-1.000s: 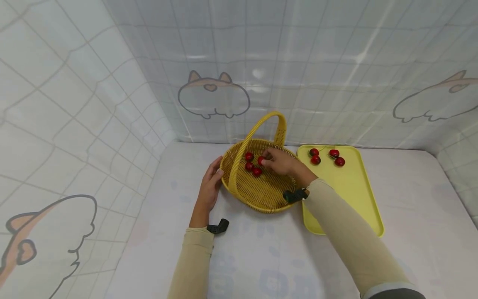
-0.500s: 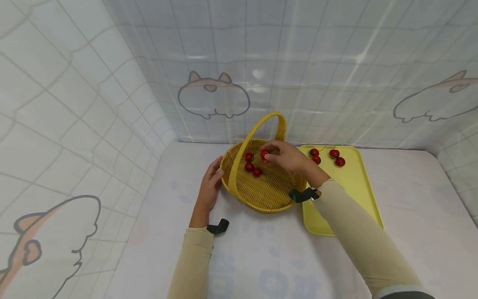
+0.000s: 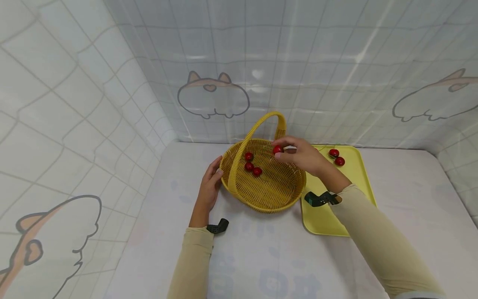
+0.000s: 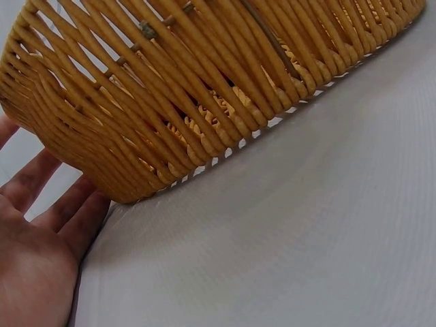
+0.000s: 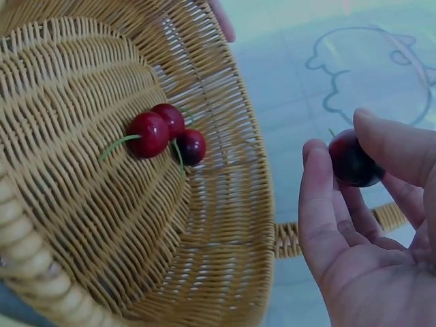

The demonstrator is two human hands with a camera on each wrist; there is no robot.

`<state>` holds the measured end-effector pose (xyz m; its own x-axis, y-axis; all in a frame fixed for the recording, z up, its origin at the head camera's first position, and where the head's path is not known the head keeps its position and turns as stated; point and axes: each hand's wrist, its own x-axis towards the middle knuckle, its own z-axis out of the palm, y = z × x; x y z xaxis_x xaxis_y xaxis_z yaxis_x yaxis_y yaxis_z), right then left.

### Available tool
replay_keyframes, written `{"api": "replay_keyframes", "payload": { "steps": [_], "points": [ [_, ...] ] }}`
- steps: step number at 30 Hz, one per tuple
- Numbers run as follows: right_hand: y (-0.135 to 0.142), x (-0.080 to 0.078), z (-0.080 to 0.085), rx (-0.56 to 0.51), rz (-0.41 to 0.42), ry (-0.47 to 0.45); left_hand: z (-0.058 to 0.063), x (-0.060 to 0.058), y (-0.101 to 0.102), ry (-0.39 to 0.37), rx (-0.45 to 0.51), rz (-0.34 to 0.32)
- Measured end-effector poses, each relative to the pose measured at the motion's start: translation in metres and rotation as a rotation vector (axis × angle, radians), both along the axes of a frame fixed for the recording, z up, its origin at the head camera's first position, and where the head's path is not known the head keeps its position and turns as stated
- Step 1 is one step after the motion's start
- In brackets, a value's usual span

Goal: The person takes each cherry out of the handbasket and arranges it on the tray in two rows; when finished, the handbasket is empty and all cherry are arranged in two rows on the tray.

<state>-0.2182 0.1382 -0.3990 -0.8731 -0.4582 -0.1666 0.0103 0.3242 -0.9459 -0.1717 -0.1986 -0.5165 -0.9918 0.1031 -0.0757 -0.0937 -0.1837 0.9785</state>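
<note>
My right hand [image 3: 304, 155] pinches a dark red cherry [image 5: 354, 160] between thumb and fingertips, over the right rear part of a yellow wicker basket [image 3: 276, 195]. In the right wrist view, a bit of green stem shows on this cherry. Three more red cherries with green stems, one of them a cherry [image 5: 148, 135] nearest that camera, lie together inside the basket. My left hand [image 3: 210, 187] rests against the basket's left side; the left wrist view shows its fingers [image 4: 30, 180] extended along the woven wall.
A yellow tray [image 3: 317, 220] lies right of the basket, partly under my right forearm. Two cherries [image 3: 339, 161] sit near its far edge; others there are mostly behind my right hand. An arched handle [image 3: 254, 128] rises over the basket. A tiled-pattern curtain [image 3: 317, 83] stands behind.
My right hand has lifted the cherry from among the others in the basket and carried it right, toward the tray side. My left hand and the basket have stayed in place.
</note>
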Motion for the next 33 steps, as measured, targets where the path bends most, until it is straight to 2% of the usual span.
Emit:
{"api": "replay_keyframes", "payload": {
  "steps": [5, 11, 13, 17, 21, 28, 33],
  "points": [
    [0.007, 0.006, 0.002, -0.006, -0.04, 0.015, 0.002, -0.001, -0.002, -0.02, -0.003, -0.002],
    [0.02, 0.014, 0.002, 0.004, -0.085, 0.041, 0.018, 0.005, 0.002, -0.025, -0.012, -0.004],
    [0.025, 0.017, 0.002, 0.017, -0.098, 0.065, 0.016, 0.004, 0.002, -0.022, -0.007, -0.004],
    [0.035, 0.023, 0.0, 0.026, -0.131, 0.12, 0.001, -0.002, -0.001, -0.014, 0.001, -0.003],
    [0.044, 0.029, -0.003, 0.009, -0.178, 0.161, -0.002, -0.003, -0.001, -0.002, 0.003, 0.002],
    [0.058, 0.04, -0.01, 0.005, -0.318, 0.108, -0.003, -0.002, -0.002, 0.016, -0.001, 0.012],
    [0.068, 0.045, -0.019, 0.012, -0.347, 0.089, -0.004, -0.002, -0.003, 0.027, -0.012, 0.007]
  ]
}}
